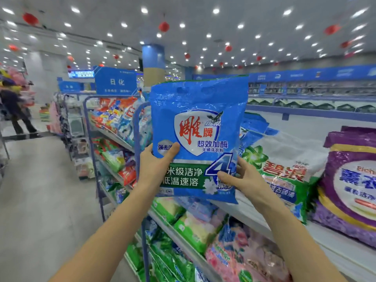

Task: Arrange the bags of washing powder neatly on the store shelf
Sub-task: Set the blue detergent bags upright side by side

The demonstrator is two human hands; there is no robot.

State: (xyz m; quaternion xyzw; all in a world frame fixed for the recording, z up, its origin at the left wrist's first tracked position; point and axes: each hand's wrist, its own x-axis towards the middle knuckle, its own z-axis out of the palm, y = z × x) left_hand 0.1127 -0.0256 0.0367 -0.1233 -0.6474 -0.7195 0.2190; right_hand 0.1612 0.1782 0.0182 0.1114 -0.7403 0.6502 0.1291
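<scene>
Aloft: blue 雕牌 超效加酶 bag (196, 106)

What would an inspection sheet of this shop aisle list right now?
Surface: white top shelf, a bare strip at its front.
Job's things: blue bag held upright before the shelf; green-and-white bag and purple bag lean on the shelf to its right.
Clutter: lower-shelf bags lie overlapping.
Hands: left hand and right hand each grip the blue bag's lower part, thumbs in front.
Cables: nothing seen.
Surroundings: a person far down the aisle; red lanterns overhead.
</scene>
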